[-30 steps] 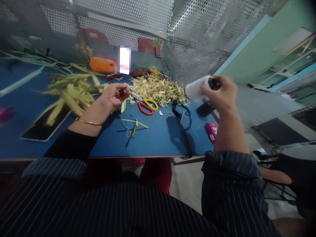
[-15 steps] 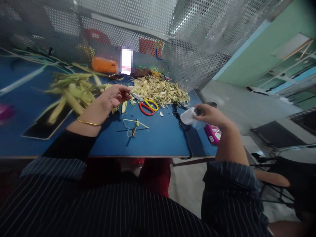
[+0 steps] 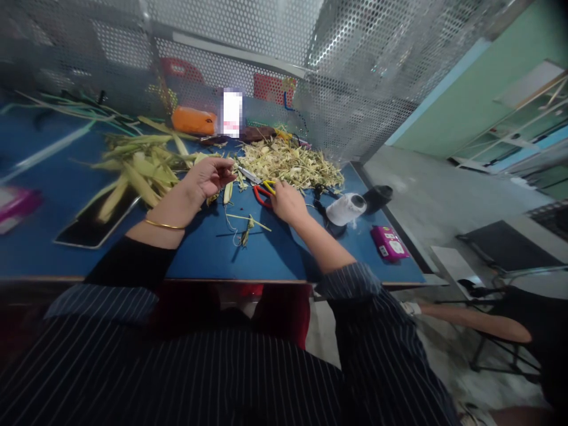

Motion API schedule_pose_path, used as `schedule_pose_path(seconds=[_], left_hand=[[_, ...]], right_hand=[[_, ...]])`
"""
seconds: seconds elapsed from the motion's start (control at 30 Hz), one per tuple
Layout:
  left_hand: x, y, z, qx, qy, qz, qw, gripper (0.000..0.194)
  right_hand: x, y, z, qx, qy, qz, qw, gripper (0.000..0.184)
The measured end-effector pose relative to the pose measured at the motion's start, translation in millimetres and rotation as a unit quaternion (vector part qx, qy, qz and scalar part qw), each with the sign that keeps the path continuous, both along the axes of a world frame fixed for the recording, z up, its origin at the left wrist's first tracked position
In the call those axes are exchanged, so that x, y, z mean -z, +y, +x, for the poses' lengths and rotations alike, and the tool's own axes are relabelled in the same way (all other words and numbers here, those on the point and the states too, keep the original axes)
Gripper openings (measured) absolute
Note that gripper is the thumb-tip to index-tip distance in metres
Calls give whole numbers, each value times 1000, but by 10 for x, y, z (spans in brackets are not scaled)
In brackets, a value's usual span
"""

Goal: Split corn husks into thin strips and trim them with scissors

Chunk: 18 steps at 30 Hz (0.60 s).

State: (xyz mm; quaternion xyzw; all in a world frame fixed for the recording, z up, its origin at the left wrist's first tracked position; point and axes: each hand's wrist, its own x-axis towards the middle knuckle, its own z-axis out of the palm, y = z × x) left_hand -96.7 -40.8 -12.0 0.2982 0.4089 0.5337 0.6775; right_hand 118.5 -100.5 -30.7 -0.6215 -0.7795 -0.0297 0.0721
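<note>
Right now, my right hand (image 3: pixel 290 202) is at the handles of the red-and-yellow-handled scissors (image 3: pixel 265 195), fingers curled over the yellow loop and touching it; its fingertips are partly hidden, so I cannot tell how firmly they close. The left hand (image 3: pixel 213 177) has thumb and forefinger pinched together just beside the blade tips, and whether anything thin sits between them I cannot make out. Near the middle of the blue table (image 3: pixel 284 254), the scissors point their blades toward ten o'clock, their long axis running from there down to four. From the scissors, I see the heap of shredded husk (image 3: pixel 297 165) at one to two o'clock, the whole corn husks (image 3: pixel 142 168) at nine, and a small tied husk piece (image 3: pixel 247 232) at seven. Toward three to four o'clock stands a white thread cone (image 3: pixel 344 209), with a purple packet (image 3: pixel 389 243) farther out at four
</note>
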Motion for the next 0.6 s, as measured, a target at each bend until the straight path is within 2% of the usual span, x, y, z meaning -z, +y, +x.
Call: schedule_pose_path(seconds=[0.1,0.2,0.3,0.43,0.5,0.6], left_hand=[[12,-1,1,-3,-10,-8,1000,19],[1,-16,-4,2,-19,-9,1000,18],[-21,-33,-2,1,-23,-11,1000,18],[-46,-57,15,1,-25,-24,999,18],[-48,-64,23,5,-26,-24,999,19],[-34,-60,27,12,-30,-17,999,20]], right_hand=[[57,222,-62,17,-41,-32,999,33],[25,248,14,13,-64,-66,996,34],[-27,52,160,8,-79,-116,990,51],[-82,-331,422,-12,-63,-110,992,81],[-87,-485,561,2,-38,-133,990,81],[-45,-645,753,47,26,-154,987,67]])
